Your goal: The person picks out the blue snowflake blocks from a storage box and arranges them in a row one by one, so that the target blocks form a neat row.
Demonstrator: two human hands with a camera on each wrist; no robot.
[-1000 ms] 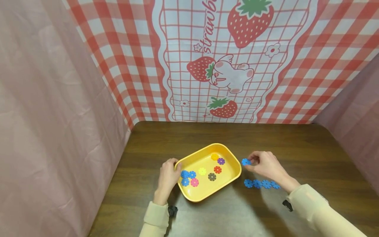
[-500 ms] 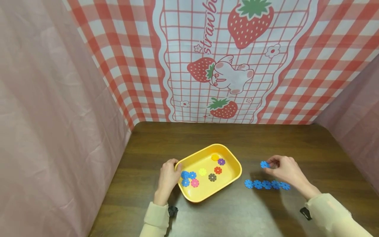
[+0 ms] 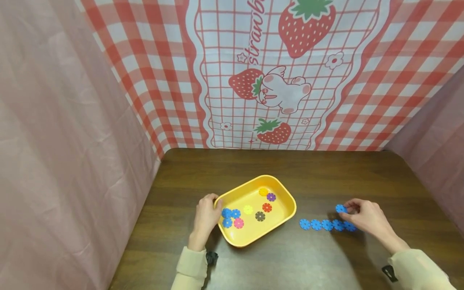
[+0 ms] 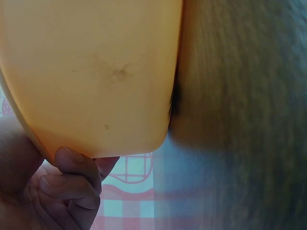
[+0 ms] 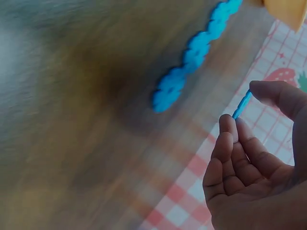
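My left hand (image 3: 207,214) grips the left end of a yellow plastic tray (image 3: 286,217), thumb over the rim and fingers outside it. In the left wrist view the fingers (image 4: 72,187) curl against the tray's wall (image 4: 96,86). My right hand (image 3: 367,217) pinches a blue notched plastic disc (image 3: 340,208) between thumb and fingertips; the right wrist view shows that disc (image 5: 242,104) edge-on. Below it on the table lies a straight row of several blue discs (image 3: 326,224), its right end partly covered by the right hand.
Inside the tray lie several blue discs (image 3: 226,213) and single ones in pink (image 3: 238,223), yellow-green (image 3: 248,209), brown (image 3: 259,216), red (image 3: 267,207), purple (image 3: 271,197) and orange (image 3: 263,192). A checked strawberry cloth (image 3: 253,100) hangs behind the wooden table (image 3: 203,169).
My right hand has carried the blue disc rightward from beside the tray, then down toward the right end of the row. The left hand and tray have stayed in place.
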